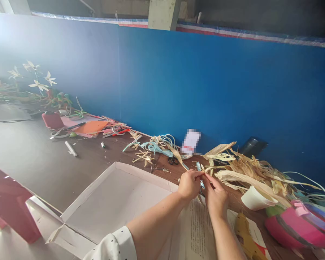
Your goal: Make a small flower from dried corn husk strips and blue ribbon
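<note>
My left hand [189, 185] and my right hand [216, 196] meet above the brown table [43, 162], fingertips pinched together on a small dried corn-husk piece [206, 169] with pale leaf tips fanning upward. Both hands are closed around it. A pile of dried husk strips [249, 169] lies just right of the hands. Small black scissors [173, 160] rest on the table behind my left hand. A printed paper sheet [197, 231] lies under my wrists.
A shallow white cardboard tray [116, 202] sits at my left. A white paper cup [253, 199], a yellow glue gun [245, 234] and a pink striped basket [298, 225] are at right. Coloured paper scraps, husk flowers [39, 85] and a red box [5, 202] lie left. A blue wall stands behind.
</note>
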Demonstrator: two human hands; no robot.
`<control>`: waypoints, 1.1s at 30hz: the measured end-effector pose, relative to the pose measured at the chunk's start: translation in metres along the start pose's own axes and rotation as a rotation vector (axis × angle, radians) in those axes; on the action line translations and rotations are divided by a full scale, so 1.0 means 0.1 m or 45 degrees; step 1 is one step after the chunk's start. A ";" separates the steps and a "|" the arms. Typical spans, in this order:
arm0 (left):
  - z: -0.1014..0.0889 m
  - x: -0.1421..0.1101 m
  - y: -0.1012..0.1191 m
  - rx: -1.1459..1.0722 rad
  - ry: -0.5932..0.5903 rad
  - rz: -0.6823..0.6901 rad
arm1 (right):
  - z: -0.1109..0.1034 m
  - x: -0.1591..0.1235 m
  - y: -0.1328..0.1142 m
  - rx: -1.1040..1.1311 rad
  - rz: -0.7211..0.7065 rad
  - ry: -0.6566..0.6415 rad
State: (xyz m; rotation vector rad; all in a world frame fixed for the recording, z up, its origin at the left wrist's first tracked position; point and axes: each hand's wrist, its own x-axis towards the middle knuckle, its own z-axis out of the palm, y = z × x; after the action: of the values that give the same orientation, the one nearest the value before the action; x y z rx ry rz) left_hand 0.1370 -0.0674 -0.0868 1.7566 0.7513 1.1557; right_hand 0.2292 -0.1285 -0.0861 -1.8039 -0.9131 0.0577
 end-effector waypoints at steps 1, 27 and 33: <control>0.00 -0.01 0.00 0.004 -0.002 0.011 | -0.01 0.01 0.01 0.015 0.021 0.011; -0.06 0.01 0.03 -0.399 -0.006 -0.034 | -0.01 0.08 0.18 0.270 -0.087 0.041; -0.06 0.03 -0.01 -0.405 0.076 -0.080 | -0.03 0.09 0.16 0.239 -0.009 0.044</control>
State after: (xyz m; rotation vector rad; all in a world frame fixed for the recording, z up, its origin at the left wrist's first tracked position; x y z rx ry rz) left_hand 0.1327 -0.0624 -0.0853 1.4306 0.6144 1.2165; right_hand 0.2457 -0.1276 -0.0943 -1.6229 -0.8601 0.1041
